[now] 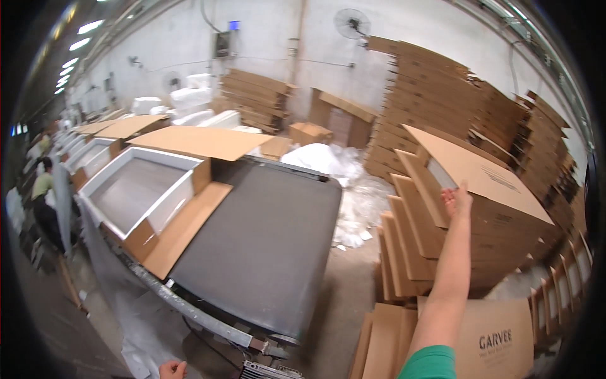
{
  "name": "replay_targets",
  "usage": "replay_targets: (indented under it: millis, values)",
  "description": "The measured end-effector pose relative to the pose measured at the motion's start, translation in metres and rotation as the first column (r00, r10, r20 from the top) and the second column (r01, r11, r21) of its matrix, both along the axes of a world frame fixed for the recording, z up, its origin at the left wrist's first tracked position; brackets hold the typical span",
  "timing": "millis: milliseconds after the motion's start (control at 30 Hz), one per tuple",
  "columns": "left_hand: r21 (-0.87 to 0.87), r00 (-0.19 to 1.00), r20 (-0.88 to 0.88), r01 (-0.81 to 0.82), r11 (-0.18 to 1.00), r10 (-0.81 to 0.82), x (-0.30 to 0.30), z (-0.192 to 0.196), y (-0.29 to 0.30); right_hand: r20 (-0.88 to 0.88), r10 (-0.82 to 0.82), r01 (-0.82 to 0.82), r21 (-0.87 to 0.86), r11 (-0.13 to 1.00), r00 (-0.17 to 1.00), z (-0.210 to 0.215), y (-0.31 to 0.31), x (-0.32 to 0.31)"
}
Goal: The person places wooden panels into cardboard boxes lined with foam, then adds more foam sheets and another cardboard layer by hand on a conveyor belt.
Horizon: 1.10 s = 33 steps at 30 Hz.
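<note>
My right hand [457, 201] reaches out at arm's length and touches the front edge of the top flattened cardboard box [480, 170] on a tall stack at the right; whether the fingers grip it is unclear. My left hand [172, 369] shows only partly at the bottom edge, next to the metal frame of the conveyor [208, 319], with nothing seen in it. An open cardboard box [189, 221] with a white foam-lined tray [136, 189] inside lies on the grey conveyor belt [265, 240] at the left.
More flat cartons [499, 338] lean on the floor below my right arm. Tall stacks of flattened cartons [435, 95] stand along the right and back wall. Clear plastic wrap [328, 161] lies heaped beyond the belt. A person [43, 189] works at far left.
</note>
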State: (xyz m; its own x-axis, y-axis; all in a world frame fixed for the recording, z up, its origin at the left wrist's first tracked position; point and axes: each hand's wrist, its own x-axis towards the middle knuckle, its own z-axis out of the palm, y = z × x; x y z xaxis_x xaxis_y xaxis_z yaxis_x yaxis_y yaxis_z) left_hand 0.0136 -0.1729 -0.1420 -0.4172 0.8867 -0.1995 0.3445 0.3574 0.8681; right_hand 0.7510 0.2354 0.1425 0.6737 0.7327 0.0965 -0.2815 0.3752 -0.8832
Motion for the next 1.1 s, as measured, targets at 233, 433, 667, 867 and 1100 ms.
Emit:
replay_targets:
  millis: [233,433,667,867,1100]
  values:
    - [-0.070,0.952,-0.075,-0.302,0.951,0.297,-0.019,-0.013,-0.101,-0.152,-0.158,0.158,-0.015,0.987,0.976,-0.008,0.039,0.028]
    - [0.005,0.975,0.031,-0.221,0.975,0.221,0.000,-0.006,-0.061,-0.072,-0.233,0.238,0.074,0.968,0.970,-0.003,-0.022,-0.008]
    - [0.240,0.982,0.066,0.155,0.958,-0.175,0.040,0.053,0.095,0.024,-0.019,0.018,0.009,1.000,1.000,0.002,-0.217,-0.097]
    - [0.467,0.804,0.249,0.389,0.794,-0.541,0.096,0.103,0.241,-0.007,-0.024,0.024,-0.055,0.998,1.000,-0.002,-0.435,-0.168]
    - [0.530,0.581,0.483,0.400,0.747,-0.655,0.160,0.165,0.354,0.028,-0.626,0.626,0.023,0.780,0.779,0.008,-0.595,-0.240]
